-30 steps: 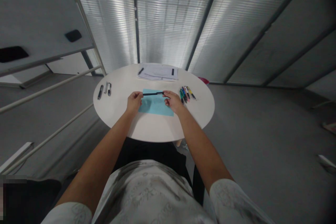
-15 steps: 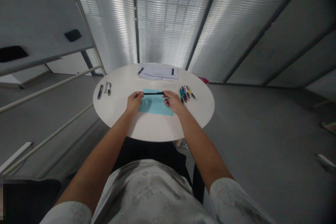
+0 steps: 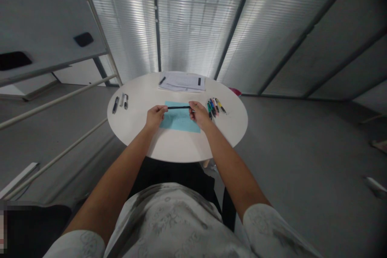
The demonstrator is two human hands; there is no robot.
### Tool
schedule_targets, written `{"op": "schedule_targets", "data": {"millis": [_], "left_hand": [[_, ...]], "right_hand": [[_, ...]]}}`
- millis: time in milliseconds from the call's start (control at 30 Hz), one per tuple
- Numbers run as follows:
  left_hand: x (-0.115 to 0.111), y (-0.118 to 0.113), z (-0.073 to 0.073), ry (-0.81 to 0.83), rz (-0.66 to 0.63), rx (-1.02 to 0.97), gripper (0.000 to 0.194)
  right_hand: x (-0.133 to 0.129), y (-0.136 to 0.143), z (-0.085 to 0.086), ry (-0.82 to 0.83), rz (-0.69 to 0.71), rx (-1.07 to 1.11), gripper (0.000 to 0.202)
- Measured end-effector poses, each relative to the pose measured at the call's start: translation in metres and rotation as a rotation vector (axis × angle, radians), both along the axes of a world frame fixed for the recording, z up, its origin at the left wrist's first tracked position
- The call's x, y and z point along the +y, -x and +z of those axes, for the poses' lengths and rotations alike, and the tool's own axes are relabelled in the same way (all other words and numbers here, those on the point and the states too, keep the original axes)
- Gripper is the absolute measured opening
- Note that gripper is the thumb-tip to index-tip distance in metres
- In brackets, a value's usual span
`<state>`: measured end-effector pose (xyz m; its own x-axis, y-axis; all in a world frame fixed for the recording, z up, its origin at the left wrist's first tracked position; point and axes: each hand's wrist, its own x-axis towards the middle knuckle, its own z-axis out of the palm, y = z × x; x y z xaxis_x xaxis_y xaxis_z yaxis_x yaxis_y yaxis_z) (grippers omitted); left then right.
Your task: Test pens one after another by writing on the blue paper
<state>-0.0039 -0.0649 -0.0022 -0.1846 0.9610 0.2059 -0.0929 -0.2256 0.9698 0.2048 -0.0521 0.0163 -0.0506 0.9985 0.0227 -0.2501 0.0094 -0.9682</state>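
Above the table, my left hand [image 3: 155, 117] and my right hand [image 3: 199, 113] hold the two ends of a thin black strip [image 3: 178, 107]. It is stretched almost level between them, and its exact kind is too small to make out. Fingertips and thumb are pinched together on each hand, hiding the ends of the strip. Beneath lies a light blue sheet of paper [image 3: 181, 125], with a soft shadow on it. Just right of my right hand is a group of coloured pens [image 3: 214, 107].
The round white table [image 3: 178, 151] bears a stack of papers [image 3: 181, 82] at its far side, with a dark pen [image 3: 162, 81] on top. Several markers [image 3: 121, 102] lie at the left. A whiteboard stand [image 3: 60, 107] is to the left, and blinds [image 3: 187, 28] hang behind.
Both hands have shifted very slightly to the right with the black strip, which has turned a little between them. The things on the table have stayed put.
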Motion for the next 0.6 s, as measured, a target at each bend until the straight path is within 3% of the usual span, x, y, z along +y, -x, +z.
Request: {"op": "schedule_targets", "data": {"millis": [333,600], "left_hand": [[0.0,0.001,0.001,0.027,0.014,0.01,0.022],[0.006,0.004,-0.007,0.021,0.036,-0.002,0.024]], "right_hand": [[0.002,-0.001,-0.003,-0.071,0.007,-0.115,0.034],[0.009,-0.002,-0.01,-0.341,-0.085,-0.365,0.029]]}}
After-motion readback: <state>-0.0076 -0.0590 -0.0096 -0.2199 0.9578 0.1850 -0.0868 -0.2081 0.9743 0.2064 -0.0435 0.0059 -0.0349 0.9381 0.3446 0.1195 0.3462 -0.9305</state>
